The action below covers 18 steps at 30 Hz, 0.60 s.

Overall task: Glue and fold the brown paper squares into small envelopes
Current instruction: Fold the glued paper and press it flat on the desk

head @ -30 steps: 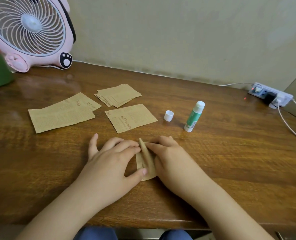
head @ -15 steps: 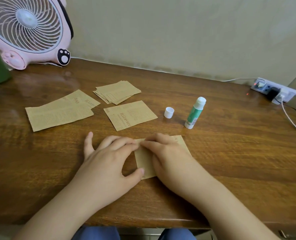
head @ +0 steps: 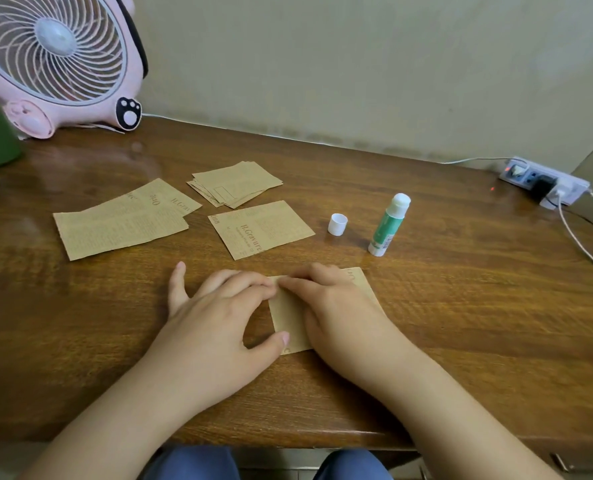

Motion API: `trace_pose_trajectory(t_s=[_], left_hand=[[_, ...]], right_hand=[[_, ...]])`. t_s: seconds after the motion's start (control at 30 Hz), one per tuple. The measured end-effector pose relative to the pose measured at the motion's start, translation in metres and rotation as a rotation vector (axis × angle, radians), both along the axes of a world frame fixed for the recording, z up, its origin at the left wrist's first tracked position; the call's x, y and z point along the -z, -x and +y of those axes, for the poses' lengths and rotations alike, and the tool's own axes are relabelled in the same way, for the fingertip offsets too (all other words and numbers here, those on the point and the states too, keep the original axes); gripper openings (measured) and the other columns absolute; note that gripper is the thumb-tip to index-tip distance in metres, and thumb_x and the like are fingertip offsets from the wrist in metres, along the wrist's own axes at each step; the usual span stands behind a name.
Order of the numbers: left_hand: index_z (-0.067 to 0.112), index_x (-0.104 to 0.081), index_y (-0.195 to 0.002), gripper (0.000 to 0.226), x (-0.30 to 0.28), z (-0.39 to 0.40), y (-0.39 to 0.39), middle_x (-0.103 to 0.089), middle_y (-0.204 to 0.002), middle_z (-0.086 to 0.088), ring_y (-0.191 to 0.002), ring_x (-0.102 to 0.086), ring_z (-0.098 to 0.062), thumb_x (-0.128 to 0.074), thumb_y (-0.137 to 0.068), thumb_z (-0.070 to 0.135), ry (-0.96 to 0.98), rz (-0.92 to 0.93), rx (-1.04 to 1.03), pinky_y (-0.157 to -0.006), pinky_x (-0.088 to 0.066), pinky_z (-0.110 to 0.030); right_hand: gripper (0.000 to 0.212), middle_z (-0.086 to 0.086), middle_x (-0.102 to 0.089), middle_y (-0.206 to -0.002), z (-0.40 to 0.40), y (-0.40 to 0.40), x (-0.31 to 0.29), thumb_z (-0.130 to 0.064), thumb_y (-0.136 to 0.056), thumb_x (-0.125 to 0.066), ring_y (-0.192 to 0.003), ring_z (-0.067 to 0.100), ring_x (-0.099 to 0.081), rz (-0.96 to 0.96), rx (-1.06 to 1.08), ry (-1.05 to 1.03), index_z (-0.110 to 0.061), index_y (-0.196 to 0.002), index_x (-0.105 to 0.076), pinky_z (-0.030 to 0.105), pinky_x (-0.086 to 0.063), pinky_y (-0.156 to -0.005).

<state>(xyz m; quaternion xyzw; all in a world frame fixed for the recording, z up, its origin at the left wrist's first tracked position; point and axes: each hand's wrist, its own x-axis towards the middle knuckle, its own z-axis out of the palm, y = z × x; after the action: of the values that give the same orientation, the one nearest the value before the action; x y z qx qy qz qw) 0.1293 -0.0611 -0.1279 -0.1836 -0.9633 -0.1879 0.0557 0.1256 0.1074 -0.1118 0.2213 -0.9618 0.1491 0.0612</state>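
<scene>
Both hands press a brown paper square (head: 290,317) flat on the table (head: 461,306): left hand (head: 215,317) fingertips and thumb on its near-left edge, right hand (head: 336,306) laid over it. Thin, light and easily creased, it likely slides; best pinched at a corner or edge.

Under both hands: matt brown paper square (head: 290,318), printed. Table (head: 461,306) glossy varnished wood (grain plain, wall reflecting). Beyond right hand: glue stick (head: 388,225), smooth plastic; loose cap (head: 337,224) likewise. Far left: fan (head: 59,60), glossy pink plastic.
</scene>
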Motion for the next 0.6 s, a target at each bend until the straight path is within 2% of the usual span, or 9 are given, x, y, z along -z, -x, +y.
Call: trace_pose_trajectory(t_s=[0.03, 0.13, 0.2, 0.27, 0.4, 0.47, 0.6], left_hand=[[0.043, -0.051, -0.125, 0.077, 0.000, 0.000, 0.000, -0.036, -0.125, 0.038, -0.124, -0.015, 0.013, -0.017, -0.063, 0.075, -0.008, -0.003, 0.003, -0.110, 0.017, -0.049], [0.041, -0.052, -0.126, 0.079, 0.000, 0.000, -0.001, -0.037, -0.125, 0.037, -0.124, -0.016, 0.012, -0.017, -0.064, 0.075, -0.006, 0.018, 0.014, -0.110, 0.018, -0.049], [0.040, -0.053, -0.126, 0.079, 0.000, 0.000, -0.001, -0.038, -0.126, 0.036, -0.124, -0.018, 0.011, -0.016, -0.065, 0.075, -0.009, 0.035, 0.019, -0.110, 0.018, -0.049], [0.038, -0.058, -0.122, 0.075, 0.000, 0.000, -0.001, -0.044, -0.124, 0.032, -0.123, -0.024, 0.009, -0.021, -0.068, 0.074, -0.029, 0.054, 0.027, -0.111, 0.013, -0.052], [0.031, -0.068, -0.110, 0.054, 0.005, -0.001, -0.001, -0.058, -0.114, 0.022, -0.115, -0.046, -0.005, -0.032, -0.082, 0.059, 0.007, 0.129, 0.036, -0.109, -0.006, -0.065], [0.028, -0.071, -0.104, 0.047, 0.006, 0.000, -0.004, -0.060, -0.105, 0.018, -0.107, -0.054, -0.013, -0.032, -0.088, 0.048, 0.031, 0.191, 0.026, -0.108, -0.010, -0.066], [0.024, -0.074, -0.087, 0.045, 0.003, 0.007, -0.022, -0.059, -0.087, 0.013, -0.094, -0.058, -0.016, -0.033, -0.087, 0.042, 0.065, 0.315, 0.050, -0.107, -0.011, -0.062]], right_hand=[[0.052, -0.002, -0.051, -0.128, 0.003, 0.001, 0.001, -0.026, -0.086, -0.030, -0.117, 0.016, -0.042, 0.008, 0.032, 0.004, -0.016, -0.133, -0.051, 0.011, -0.025, -0.093], [0.049, -0.006, -0.047, -0.133, 0.033, -0.001, 0.000, -0.004, -0.090, -0.037, -0.124, 0.015, -0.039, 0.028, 0.203, 0.009, -0.019, -0.135, -0.050, 0.008, -0.021, -0.094], [0.050, -0.008, -0.044, -0.138, 0.052, -0.002, -0.002, -0.004, -0.091, -0.035, -0.124, 0.014, -0.037, 0.036, 0.294, -0.043, -0.021, -0.136, -0.049, 0.009, -0.020, -0.096], [0.050, -0.009, -0.044, -0.139, 0.062, -0.006, -0.003, -0.006, -0.092, -0.034, -0.120, 0.015, -0.036, 0.054, 0.333, -0.098, -0.022, -0.137, -0.047, 0.016, -0.026, -0.099], [0.049, -0.011, -0.047, -0.133, 0.064, -0.027, -0.007, -0.002, -0.091, -0.041, -0.113, 0.006, -0.035, 0.082, 0.286, -0.004, -0.021, -0.136, -0.048, 0.010, -0.024, -0.093], [0.046, -0.011, -0.049, -0.128, 0.058, -0.038, -0.008, -0.001, -0.091, -0.045, -0.112, 0.004, -0.037, 0.081, 0.243, 0.038, -0.021, -0.131, -0.053, 0.010, -0.027, -0.092], [0.046, -0.012, -0.047, -0.131, 0.043, -0.037, -0.006, -0.005, -0.091, -0.044, -0.121, 0.007, -0.036, 0.074, 0.168, 0.048, -0.023, -0.132, -0.052, 0.027, -0.034, -0.105]])
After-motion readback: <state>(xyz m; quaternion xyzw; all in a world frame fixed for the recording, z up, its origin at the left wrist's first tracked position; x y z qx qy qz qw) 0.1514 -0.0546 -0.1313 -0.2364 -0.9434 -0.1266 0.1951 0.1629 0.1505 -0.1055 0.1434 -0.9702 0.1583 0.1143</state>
